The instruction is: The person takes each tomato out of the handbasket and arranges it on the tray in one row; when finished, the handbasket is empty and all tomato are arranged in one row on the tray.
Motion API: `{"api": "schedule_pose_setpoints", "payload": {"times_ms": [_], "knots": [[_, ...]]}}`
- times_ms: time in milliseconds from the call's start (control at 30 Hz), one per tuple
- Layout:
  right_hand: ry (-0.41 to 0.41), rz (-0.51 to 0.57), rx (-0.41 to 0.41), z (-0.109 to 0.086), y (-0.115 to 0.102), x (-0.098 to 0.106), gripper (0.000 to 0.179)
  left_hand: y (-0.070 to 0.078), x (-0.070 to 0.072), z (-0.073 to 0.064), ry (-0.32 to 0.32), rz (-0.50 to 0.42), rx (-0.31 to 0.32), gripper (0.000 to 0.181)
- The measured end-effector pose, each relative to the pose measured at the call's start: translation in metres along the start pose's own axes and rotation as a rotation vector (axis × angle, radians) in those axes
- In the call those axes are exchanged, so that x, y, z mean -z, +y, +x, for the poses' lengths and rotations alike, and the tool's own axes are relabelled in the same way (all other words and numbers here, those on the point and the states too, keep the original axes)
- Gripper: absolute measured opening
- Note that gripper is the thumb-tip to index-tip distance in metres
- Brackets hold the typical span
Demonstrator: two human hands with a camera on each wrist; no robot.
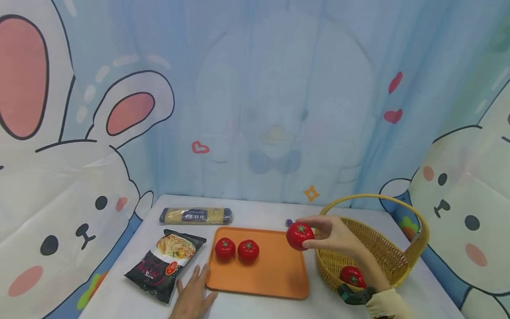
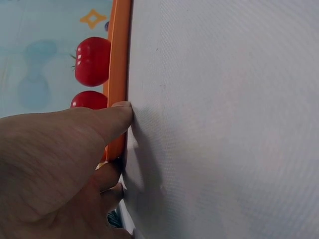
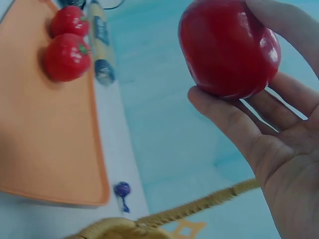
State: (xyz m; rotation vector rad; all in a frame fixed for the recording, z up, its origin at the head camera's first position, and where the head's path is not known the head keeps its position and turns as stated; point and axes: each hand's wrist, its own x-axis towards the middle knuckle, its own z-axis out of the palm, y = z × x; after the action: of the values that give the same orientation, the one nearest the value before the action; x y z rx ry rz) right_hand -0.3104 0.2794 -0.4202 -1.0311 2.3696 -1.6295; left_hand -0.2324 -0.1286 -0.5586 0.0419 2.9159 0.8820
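My right hand [image 1: 332,233] grips a shiny red tomato [image 1: 300,236] between thumb and fingers, above the right end of an orange tray [image 1: 275,279]. In the right wrist view the tomato [image 3: 227,47] fills the space between thumb and fingertips. Two more tomatoes, one [image 1: 225,249] beside the other [image 1: 248,251], sit on the tray's left half. My left hand [image 1: 192,294] lies at the tray's near left corner with fingers extended. Its thumb touches the tray's rim [image 2: 119,55] in the left wrist view. Another tomato [image 1: 352,276] lies in a wicker basket [image 1: 330,261].
The basket's tall handle [image 1: 424,230] arches over the right side. Left of the tray lies a black food packet [image 1: 161,270], with a pasta packet [image 1: 195,215] behind it. A small purple object [image 1: 288,222] sits behind the tray. A printed curtain [image 1: 255,102] hangs at the back.
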Motion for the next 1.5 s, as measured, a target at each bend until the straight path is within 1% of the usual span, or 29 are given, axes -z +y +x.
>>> {"api": "schedule_pose_setpoints", "payload": {"times_ms": [267,467,600,667,833,1067,1133,1267,1500], "knots": [[-0.008,0.01,-0.045,0.014,0.021,-0.018,0.053,0.001,-0.002,0.001,-0.013,-0.002,0.021,0.081],[-0.005,0.041,-0.115,0.019,0.04,-0.032,0.053,0.001,-0.001,0.0,-0.016,0.004,0.03,0.081],[0.018,0.047,-0.142,0.022,0.052,-0.044,0.051,0.0,-0.001,0.0,-0.01,0.008,0.026,0.081],[0.034,0.046,-0.14,0.024,0.058,-0.049,0.051,0.0,-0.001,0.0,-0.011,0.008,0.026,0.081],[0.085,0.016,-0.153,0.028,0.068,-0.062,0.048,-0.001,-0.002,0.002,-0.025,0.005,0.038,0.081],[0.177,-0.006,-0.266,0.03,0.075,-0.076,0.052,0.0,-0.002,0.004,-0.025,0.016,0.043,0.082],[0.192,-0.005,-0.277,0.031,0.078,-0.079,0.051,0.0,-0.002,0.004,-0.026,0.016,0.042,0.082],[0.193,-0.005,-0.277,0.031,0.084,-0.083,0.049,0.0,-0.002,0.003,-0.023,0.02,0.04,0.082],[0.189,-0.012,-0.29,0.03,0.095,-0.088,0.052,0.0,-0.002,0.003,-0.028,0.012,0.053,0.081]]}}
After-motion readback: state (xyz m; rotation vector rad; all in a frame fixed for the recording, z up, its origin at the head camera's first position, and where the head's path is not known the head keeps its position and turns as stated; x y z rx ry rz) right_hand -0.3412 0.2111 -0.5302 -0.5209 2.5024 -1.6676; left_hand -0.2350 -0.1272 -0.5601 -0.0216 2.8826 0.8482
